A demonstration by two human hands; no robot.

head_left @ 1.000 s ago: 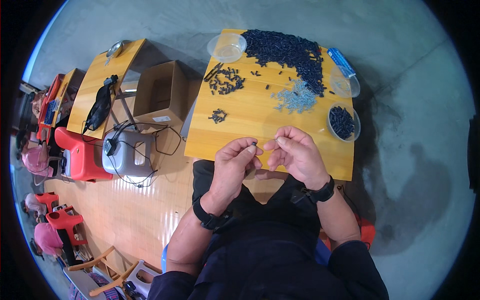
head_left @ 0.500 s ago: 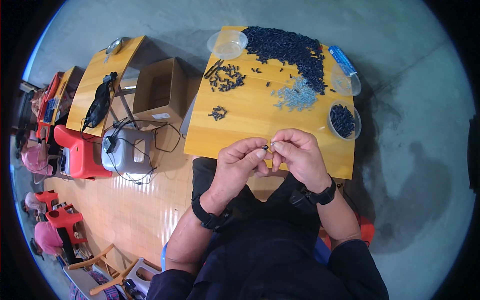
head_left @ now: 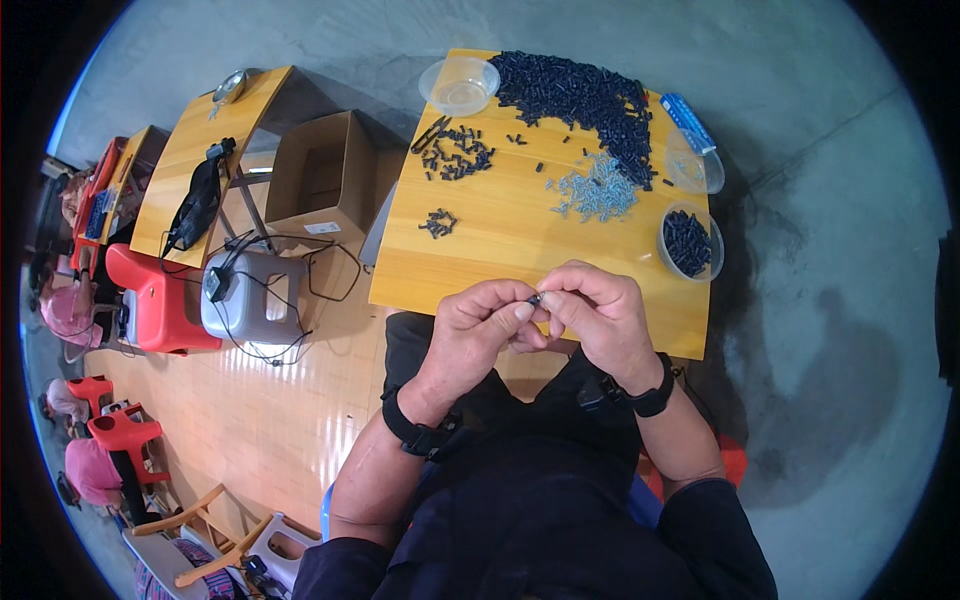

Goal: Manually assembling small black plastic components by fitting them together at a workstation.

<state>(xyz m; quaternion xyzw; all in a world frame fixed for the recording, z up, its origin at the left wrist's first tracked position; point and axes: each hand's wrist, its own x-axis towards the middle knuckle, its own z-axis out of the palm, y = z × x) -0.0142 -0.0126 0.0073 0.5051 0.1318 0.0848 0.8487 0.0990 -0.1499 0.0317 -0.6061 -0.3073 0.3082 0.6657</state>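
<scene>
My left hand [head_left: 482, 318] pinches a small black tube-shaped piece [head_left: 534, 299] between thumb and forefinger, above the table's near edge. Fingertips closed, my right hand [head_left: 602, 315] meets it there with a tiny silvery piece, mostly hidden by the fingers. Ahead on the yellow table [head_left: 490, 240] lies a heap of small black tubes [head_left: 575, 90]. A pile of small pale blue-grey pieces [head_left: 598, 188] sits just nearer. Loose black pieces [head_left: 458, 158] are scattered at left, and a smaller cluster [head_left: 437, 223] lies below them.
A clear tub of black pieces [head_left: 687, 242] stands at the right edge, below a clear lid or shallow tub [head_left: 695, 165] and a blue box [head_left: 688, 122]. Another clear tub [head_left: 460, 88] is at the far left, near dark snips [head_left: 430, 134]. A cardboard box [head_left: 318, 180] stands left.
My two hands' fingertips have come together, the right hand's silvery piece now against the black piece. The piles on the table look unchanged.
</scene>
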